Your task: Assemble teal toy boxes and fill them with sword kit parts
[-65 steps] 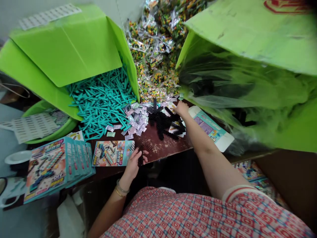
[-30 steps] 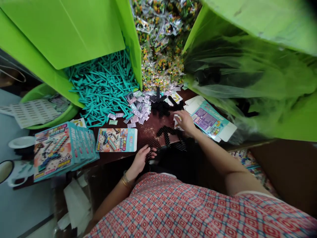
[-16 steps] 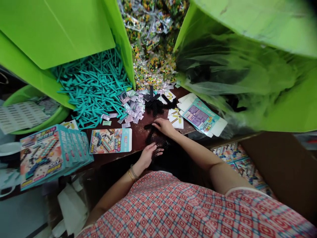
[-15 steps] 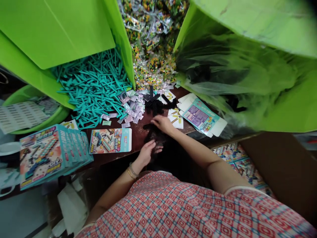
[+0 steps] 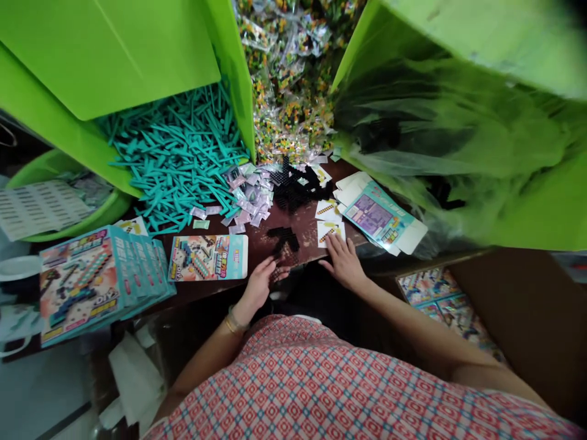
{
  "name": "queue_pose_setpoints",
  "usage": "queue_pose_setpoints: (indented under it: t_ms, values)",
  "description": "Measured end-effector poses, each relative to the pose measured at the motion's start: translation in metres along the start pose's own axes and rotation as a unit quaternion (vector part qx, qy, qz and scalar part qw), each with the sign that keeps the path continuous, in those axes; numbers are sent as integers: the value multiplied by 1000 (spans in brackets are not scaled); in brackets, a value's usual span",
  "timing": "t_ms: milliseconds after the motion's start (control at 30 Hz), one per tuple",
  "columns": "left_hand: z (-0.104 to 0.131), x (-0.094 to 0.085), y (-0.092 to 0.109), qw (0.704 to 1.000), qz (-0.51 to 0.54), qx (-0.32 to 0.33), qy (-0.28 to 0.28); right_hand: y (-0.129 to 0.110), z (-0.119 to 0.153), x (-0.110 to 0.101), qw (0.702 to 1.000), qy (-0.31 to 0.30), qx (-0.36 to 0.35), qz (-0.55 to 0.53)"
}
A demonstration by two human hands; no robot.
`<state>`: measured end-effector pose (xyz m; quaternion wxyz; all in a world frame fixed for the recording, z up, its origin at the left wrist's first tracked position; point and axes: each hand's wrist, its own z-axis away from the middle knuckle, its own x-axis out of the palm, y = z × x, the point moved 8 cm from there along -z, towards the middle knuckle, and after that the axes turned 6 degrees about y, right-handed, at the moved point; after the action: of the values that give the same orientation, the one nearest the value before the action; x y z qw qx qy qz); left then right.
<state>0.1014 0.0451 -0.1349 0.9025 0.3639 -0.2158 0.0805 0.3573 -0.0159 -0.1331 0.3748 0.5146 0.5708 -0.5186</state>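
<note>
My left hand (image 5: 260,283) is closed on a black pegboard (image 5: 285,241) with a stepped shape, which it holds tilted up from the table's front edge. To its right, my right hand (image 5: 345,264) lies with fingers stretched out, fingertips on a small white pattern card (image 5: 324,230) with a yellow picture. Another pattern card (image 5: 326,211) lies just behind that one. Further back, more black pegboards (image 5: 293,186) form a loose heap. Left of them are many small pink and white packets (image 5: 257,197).
Turquoise pointed sticks (image 5: 183,162) spill from a green bin (image 5: 245,110) on the left. Bags of coloured beads (image 5: 293,116) fill the middle back. Flattened cartons (image 5: 378,214) lie at right. One printed box (image 5: 208,256) lies beside a row of boxes (image 5: 82,287).
My right hand has moved right, from near the black pegboards onto the pattern card, and its fingers have spread. My left hand has shifted slightly left, keeping its hold on the pegboard.
</note>
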Motion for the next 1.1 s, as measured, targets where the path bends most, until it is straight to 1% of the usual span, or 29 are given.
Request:
queue_pose_setpoints:
  t_ms: [33, 67, 100, 133, 200, 267, 333, 400, 467, 500, 567, 600, 633, 667, 733, 767, 800, 833, 867, 900, 933, 967, 1000, 1033, 1100]
  values:
    - [-6, 3, -3, 1000, 6, 4, 13, -2, 16, 4, 1000, -2, -7, -9]
    - [-15, 9, -3, 1000, 14, 10, 22, -3, 24, 5, 1000, -7, -16, -25]
    - [-25, 18, -1, 999, 21, 14, 28, -2, 26, 4, 999, -12, -19, -43]
    - [-36, 27, 3, 999, 29, 17, 32, 2, 22, 2, 998, -13, -15, -61]
    - [-55, 44, 11, 998, 41, 15, 34, 15, 5, -6, 996, -10, 8, -94]
    - [-63, 53, 17, 998, 46, 16, 31, 32, -14, -16, 990, 12, 56, -128]
    - [-59, 51, 17, 999, 42, 22, 22, 47, -27, -26, 977, 50, 117, -173]
    - [-48, 40, 10, 999, 32, 19, 11, 57, -35, -35, 961, 85, 166, -206]
    - [-35, 26, -1, 1000, 27, 7, 5, 58, -41, -43, 944, 110, 195, -241]
    - [-28, 21, -6, 1000, 27, -1, 1, 56, -43, -47, 936, 121, 202, -261]
    - [-18, 15, -13, 1000, 28, -9, -4, 41, -48, -55, 921, 149, 199, -299]
    - [-14, 16, -13, 999, 29, -9, -11, 28, -50, -59, 920, 160, 180, -308]
    - [-10, 19, -13, 999, 29, -8, -22, 10, -51, -62, 926, 165, 143, -309]
    - [-7, 23, -11, 999, 33, -4, -37, -13, -52, -63, 933, 162, 89, -308]
    - [-3, 32, -4, 997, 51, 15, -64, -65, -46, -59, 941, 120, -46, -312]
    - [-2, 34, 0, 996, 62, 31, -60, -89, -40, -54, 939, 88, -105, -314]
    - [-3, 32, 5, 995, 72, 48, -43, -107, -34, -48, 936, 61, -144, -315]
    - [-4, 28, 8, 995, 78, 65, -15, -118, -29, -43, 935, 46, -156, -314]
    - [-5, 23, 10, 993, 82, 78, 14, -123, -26, -39, 938, 47, -138, -314]
    - [-6, 19, 11, 992, 83, 86, 38, -121, -25, -37, 940, 66, -93, -320]
    - [-7, 16, 10, 991, 84, 92, 54, -116, -24, -35, 936, 92, -33, -338]
    - [-7, 14, 10, 989, 84, 100, 63, -110, -23, -31, 921, 109, 32, -372]
    - [-7, 13, 9, 988, 82, 109, 68, -106, -22, -23, 895, 110, 96, -422]
    - [-7, 13, 8, 987, 78, 119, 75, -105, -21, -13, 857, 98, 152, -483]
    - [-6, 12, 7, 984, 72, 140, 86, -112, -23, 10, 760, 49, 231, -605]
